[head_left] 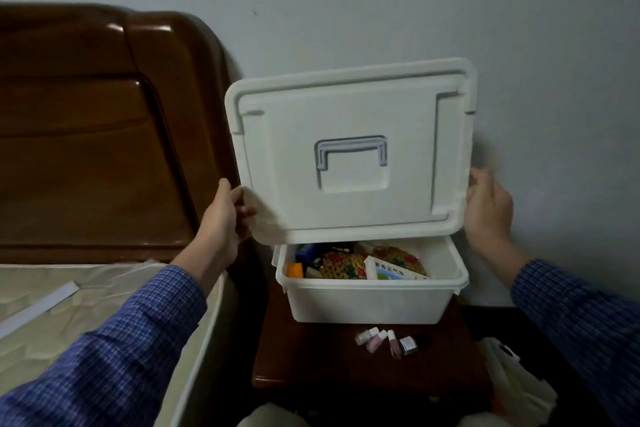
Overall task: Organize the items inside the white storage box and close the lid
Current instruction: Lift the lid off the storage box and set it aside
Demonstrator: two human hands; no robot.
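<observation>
The bed (86, 291) with its dark wooden headboard (104, 121) fills the left side, and just beside it stands a small wooden nightstand whose tabletop (311, 357) carries the white storage box (370, 302). The lid (349, 152) is held up in the air above the box, tilted nearly upright with its top face and grey handle (351, 152) towards the camera; its long axis runs left to right, in line with the box's long side, and its lower edge hangs just above the box's back rim. The left hand (225, 215) pinches the lid's lower left corner, and the right hand (488, 208) clamps its lower right edge, so each grip is pressed onto the lid and both are about equally near it. The box lies straight below and slightly in front of both hands, so the likely next move is to tip the lid's top edge forward and lower it flat onto the rim. Inside the box sit a patterned packet (346, 265), a white medicine carton (391, 270) lying slanted, and a small orange item (295, 270). Four small nail polish bottles (384, 341) lie on the tabletop in front of the box, outside it.
</observation>
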